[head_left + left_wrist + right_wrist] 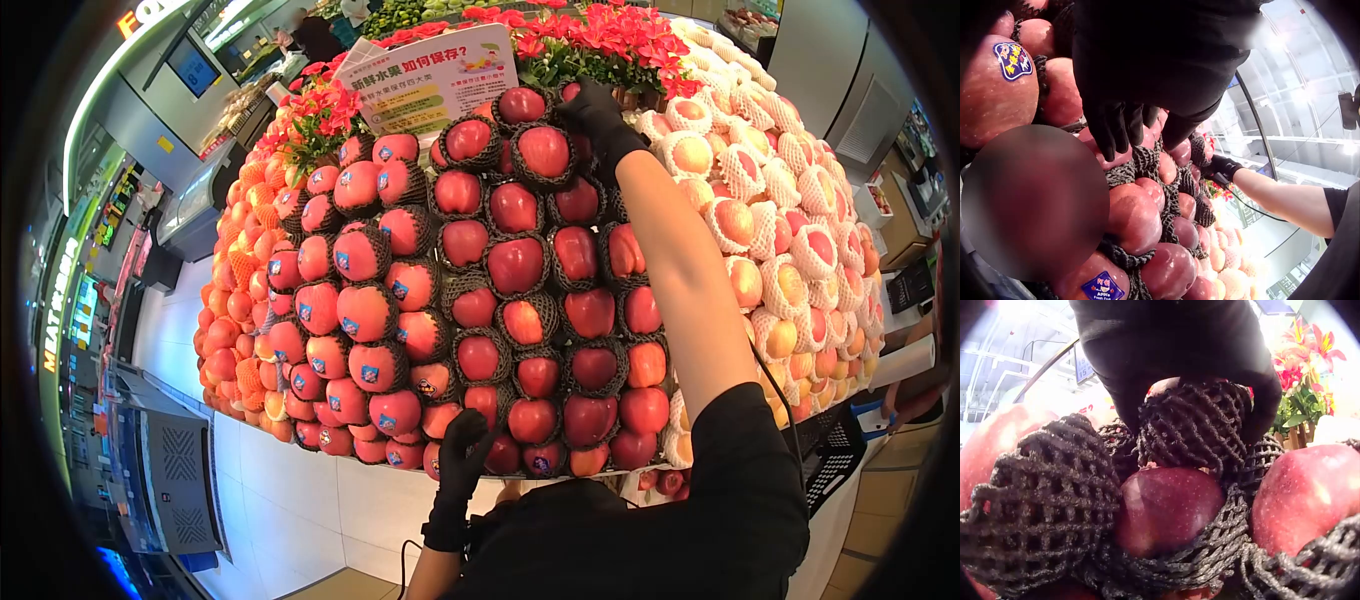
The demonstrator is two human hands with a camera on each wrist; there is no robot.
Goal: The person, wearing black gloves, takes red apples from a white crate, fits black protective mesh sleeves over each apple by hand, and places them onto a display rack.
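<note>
The right hand (594, 120) grips a netted apple (1194, 422), not let go yet; below it sit stacked apples (515, 265); the left hand (464, 452) hangs loose.

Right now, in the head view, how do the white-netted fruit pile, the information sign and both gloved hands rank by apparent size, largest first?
1. White-netted fruit pile
2. Information sign
3. Left hand and right hand: too alike to rank

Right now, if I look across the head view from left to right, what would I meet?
Glowing yellow-lettered MEAT sign, orange-red round fruits, red apples with blue stickers, glossy dark-red apples in black nets, pale round fruits in white foam nets.
</note>
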